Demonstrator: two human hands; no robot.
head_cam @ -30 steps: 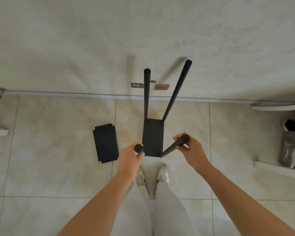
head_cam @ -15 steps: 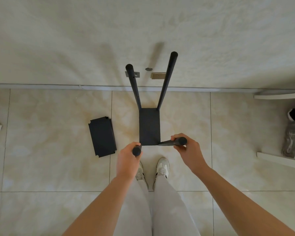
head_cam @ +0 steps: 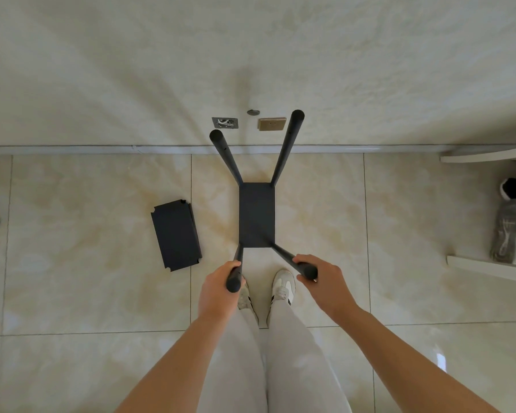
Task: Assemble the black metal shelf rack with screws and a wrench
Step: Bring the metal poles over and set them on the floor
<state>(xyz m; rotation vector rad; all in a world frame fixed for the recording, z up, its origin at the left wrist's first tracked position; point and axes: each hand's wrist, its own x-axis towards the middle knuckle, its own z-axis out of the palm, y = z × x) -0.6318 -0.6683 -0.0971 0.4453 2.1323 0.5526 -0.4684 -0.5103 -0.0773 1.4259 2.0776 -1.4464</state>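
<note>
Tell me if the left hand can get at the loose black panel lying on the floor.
Probably, but not at once: the left hand grips a rack post. The loose panel lies flat to its left, with nothing over it.

A: The rack (head_cam: 256,216)?
B: Matte black, like the loose panel (head_cam: 176,235).
A: The floor (head_cam: 319,204)?
B: Cream tiles clouded with beige, thin grey joints. The trousers (head_cam: 298,368) are off-white, the sneakers (head_cam: 284,286) white with dark stripes, the wall (head_cam: 131,70) pale cream, its plate (head_cam: 271,124) brass-coloured.
</note>
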